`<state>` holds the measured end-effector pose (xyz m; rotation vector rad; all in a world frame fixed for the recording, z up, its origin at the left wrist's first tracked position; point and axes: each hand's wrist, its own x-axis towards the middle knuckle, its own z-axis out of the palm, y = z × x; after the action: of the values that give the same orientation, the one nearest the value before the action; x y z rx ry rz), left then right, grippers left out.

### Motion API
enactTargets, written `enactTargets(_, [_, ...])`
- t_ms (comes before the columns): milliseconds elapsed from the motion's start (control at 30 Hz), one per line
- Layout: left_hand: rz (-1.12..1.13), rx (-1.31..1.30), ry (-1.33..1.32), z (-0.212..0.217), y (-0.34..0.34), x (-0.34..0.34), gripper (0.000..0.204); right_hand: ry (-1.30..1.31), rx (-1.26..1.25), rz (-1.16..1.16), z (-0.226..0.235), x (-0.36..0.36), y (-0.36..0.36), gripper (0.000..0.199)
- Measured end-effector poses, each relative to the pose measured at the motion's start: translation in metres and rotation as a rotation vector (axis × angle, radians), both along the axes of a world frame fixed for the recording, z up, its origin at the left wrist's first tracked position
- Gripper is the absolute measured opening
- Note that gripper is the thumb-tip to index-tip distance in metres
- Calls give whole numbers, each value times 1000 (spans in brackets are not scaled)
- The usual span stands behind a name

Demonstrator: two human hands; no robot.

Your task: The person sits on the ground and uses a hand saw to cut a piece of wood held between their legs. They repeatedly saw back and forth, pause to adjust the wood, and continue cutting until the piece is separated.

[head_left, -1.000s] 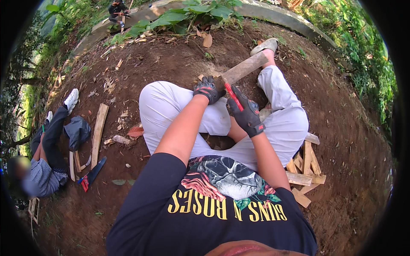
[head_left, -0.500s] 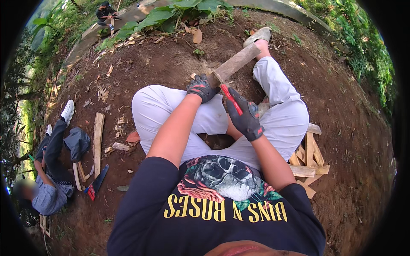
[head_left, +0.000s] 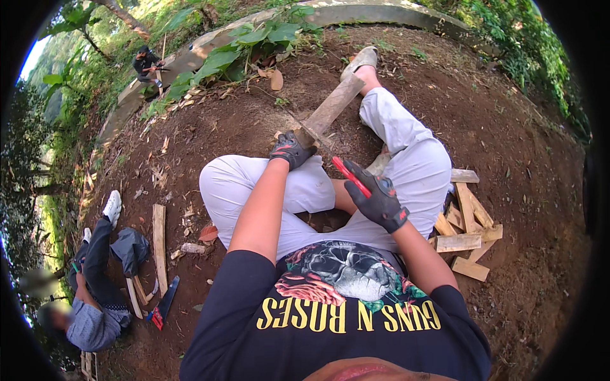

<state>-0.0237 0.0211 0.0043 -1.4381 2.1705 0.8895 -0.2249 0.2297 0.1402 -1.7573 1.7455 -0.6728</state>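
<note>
The person sits on bare brown earth [head_left: 508,127] in white trousers and a black shirt with a yellow and red print on the chest; no package or sign shows anywhere else.

The left hand [head_left: 290,150], in a black glove with red marks, is closed around the near end of a wooden plank [head_left: 330,109]. The plank is long, flat, grey-brown and weathered; it slants up and away from the hand toward the person's outstretched foot in a pale shoe [head_left: 359,61], lying over the ground between the legs.

The right hand [head_left: 378,200], gloved the same way, is wrapped tight around the red handle of a tool [head_left: 350,176], which sticks up and to the left toward the plank's near end. The tool's working end cannot be made out.

Just beside the right thigh lies a pile of short cut wood pieces [head_left: 467,235], pale and crossed over one another. On the left, a second person [head_left: 95,292] in dark clothes sits on the ground near a long pale board [head_left: 159,244] and a saw with a red handle [head_left: 164,303]. A third person [head_left: 147,65] crouches far off by the curved concrete edge [head_left: 356,13].
</note>
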Motion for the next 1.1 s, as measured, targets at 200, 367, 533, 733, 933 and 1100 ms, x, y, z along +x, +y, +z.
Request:
enactTargets(200, [165, -32, 35, -40, 4, 14, 113, 20, 64, -41, 90, -2, 65, 53])
enactTargets(367, [17, -52, 35, -66, -9, 34, 88, 165, -36, 46, 11, 26, -19, 50])
enactTargets(533, [-115, 7, 126, -40, -15, -20, 78, 66, 27, -32, -99, 24, -119, 54])
enactTargets(733, [-225, -249, 212, -135, -39, 64, 64, -153, 60, 84, -83, 64, -138, 53])
enactTargets(933, [-262, -262, 242, -40, -10, 11, 49, 4, 43, 4, -16, 3, -8, 56])
enactTargets(1100, [-45, -103, 124, 14, 3, -3, 57, 50, -150, -66, 33, 0, 70, 55])
